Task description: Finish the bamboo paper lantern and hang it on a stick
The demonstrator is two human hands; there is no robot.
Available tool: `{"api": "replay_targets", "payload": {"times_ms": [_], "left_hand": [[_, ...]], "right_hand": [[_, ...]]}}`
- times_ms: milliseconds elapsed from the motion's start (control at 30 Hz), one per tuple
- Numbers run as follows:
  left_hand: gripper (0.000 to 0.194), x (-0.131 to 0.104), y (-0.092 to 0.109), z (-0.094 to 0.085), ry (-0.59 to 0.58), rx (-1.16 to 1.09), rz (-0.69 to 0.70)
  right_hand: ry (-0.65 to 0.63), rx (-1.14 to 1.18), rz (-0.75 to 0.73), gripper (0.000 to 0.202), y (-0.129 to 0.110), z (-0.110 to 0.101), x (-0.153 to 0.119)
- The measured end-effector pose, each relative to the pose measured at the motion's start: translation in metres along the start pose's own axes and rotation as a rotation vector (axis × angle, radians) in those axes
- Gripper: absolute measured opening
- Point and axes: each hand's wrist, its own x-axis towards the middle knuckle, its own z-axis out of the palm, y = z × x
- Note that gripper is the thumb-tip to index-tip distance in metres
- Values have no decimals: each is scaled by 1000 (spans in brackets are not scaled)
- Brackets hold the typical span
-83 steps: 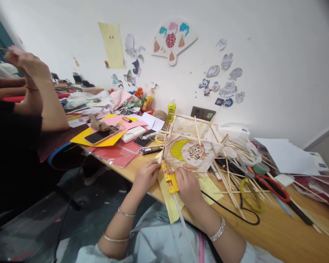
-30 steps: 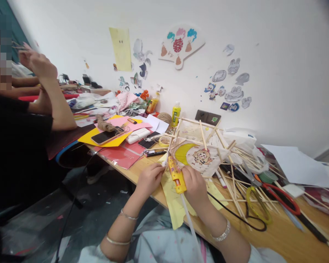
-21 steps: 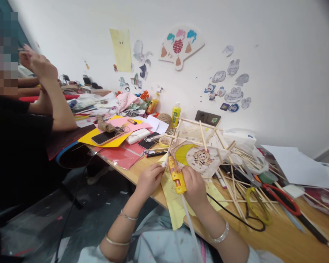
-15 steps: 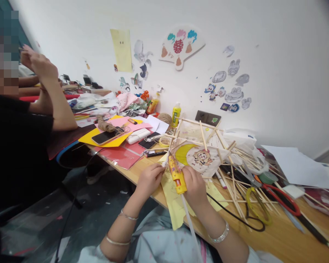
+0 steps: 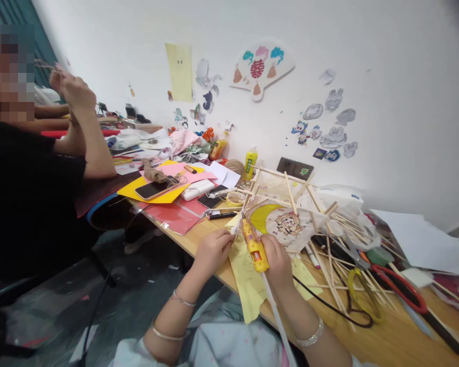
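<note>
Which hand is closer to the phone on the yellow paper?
Left. The left hand is nearer the wearer and right of the phone; the right hand, holding the yellow glue gun, is farther right.

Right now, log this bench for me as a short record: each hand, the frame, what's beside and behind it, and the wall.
Left hand: fingertips by the frame's near left corner; what they pinch is unclear
Right hand: gripping the glue gun, tip near that corner, contact unclear
Frame: sticks, with cloth bearing a moon and a figure
Right of frame: scissors
Behind frame: bottle, twine ball
Wall: fan, cutouts
</note>
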Motion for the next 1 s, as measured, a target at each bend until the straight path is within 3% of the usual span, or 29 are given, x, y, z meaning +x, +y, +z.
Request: {"api": "replay_targets", "payload": {"times_ms": [400, 567, 767, 1000], "left_hand": [[16, -1, 5, -5, 27, -6, -96], [13, 17, 12, -19, 85, -54, -212], [10, 50, 26, -34, 130, -31, -139], [10, 60, 32, -33, 87, 71, -105]], "right_hand": [[4, 221, 16, 7, 7, -13, -1], [14, 249, 35, 6, 10, -13, -4], [-22, 214, 37, 7, 12, -6, -5], [-23, 138, 26, 20, 6, -7, 2]]}}
